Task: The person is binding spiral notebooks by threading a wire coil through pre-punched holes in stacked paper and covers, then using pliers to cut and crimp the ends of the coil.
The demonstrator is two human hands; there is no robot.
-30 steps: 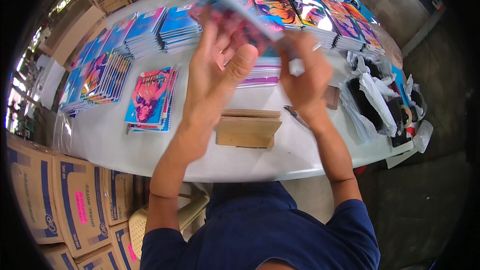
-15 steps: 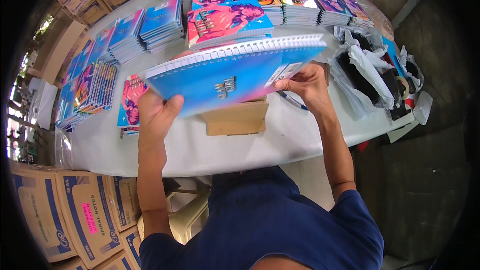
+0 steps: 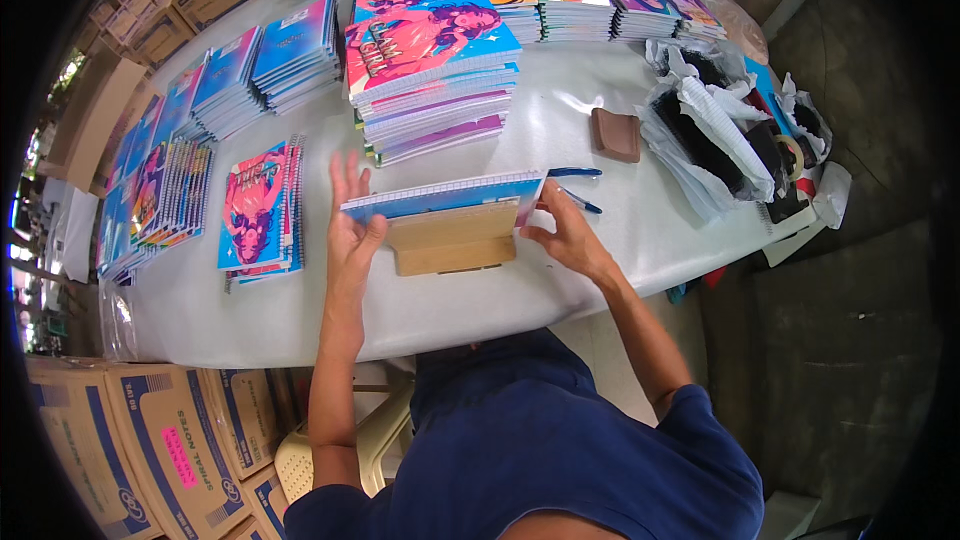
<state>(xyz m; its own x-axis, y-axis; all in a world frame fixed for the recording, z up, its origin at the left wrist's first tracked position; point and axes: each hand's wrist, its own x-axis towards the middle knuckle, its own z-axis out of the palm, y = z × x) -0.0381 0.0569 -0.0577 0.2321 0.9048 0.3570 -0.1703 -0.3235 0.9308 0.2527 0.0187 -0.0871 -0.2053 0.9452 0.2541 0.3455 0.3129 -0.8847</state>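
Lowered since the earlier frame, the blue notebook is grasped at opposite ends by the fingers of left hand and right hand, long axis left-to-right, partly behind the cardboard stand toward the near edge of the counter.

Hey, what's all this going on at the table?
A person is handling a blue spiral notebook, left hand at one end and right hand at the other. It's upright, coil edge up, behind the front panel of a folded cardboard piece; its lower edge is hidden. A tall notebook stack stands just beyond, and a smaller pile lies to the left.
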